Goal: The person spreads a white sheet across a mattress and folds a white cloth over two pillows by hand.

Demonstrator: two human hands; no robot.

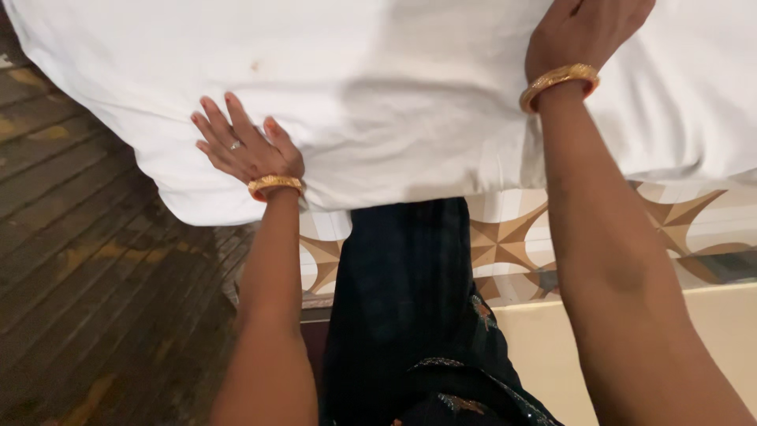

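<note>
A white duvet point(410, 95) covers the bed across the top of the view. My left hand point(244, 146) lies flat on its near corner, fingers spread, a ring on one finger and a gold bangle at the wrist. My right hand point(579, 31) rests on the duvet farther in, at the upper right, fingers partly out of view, a gold bangle on that wrist too. Neither hand visibly grips the fabric.
Below the duvet shows a patterned bed skirt point(505, 241) with star shapes and a cream bed base point(552, 347). Dark wooden plank floor point(95, 268) runs to the left. My dark green garment point(402, 315) hangs between my arms.
</note>
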